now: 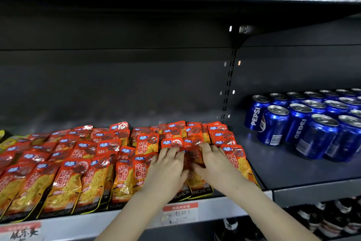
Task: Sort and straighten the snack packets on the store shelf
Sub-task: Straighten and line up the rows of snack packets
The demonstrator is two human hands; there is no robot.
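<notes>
Several rows of red-and-yellow snack packets (66, 174) lie overlapping on the dark shelf (214, 204), tops toward the back. My left hand (168, 168) and my right hand (213, 164) lie side by side on one column of packets (192, 159) near the right end of the display. The fingers of both hands are spread flat and point toward the back, pressing on the packets. The packet between the hands is partly hidden. More packets (237, 160) lie just right of my right hand.
Blue Pepsi cans (273, 125) stand in rows on the neighbouring shelf section at the right. An upright slotted post (228, 84) divides the two sections. Price labels (180, 213) hang on the front rail. Yellow packets (7, 140) sit at the far left. Dark bottles (332, 219) fill the shelf below.
</notes>
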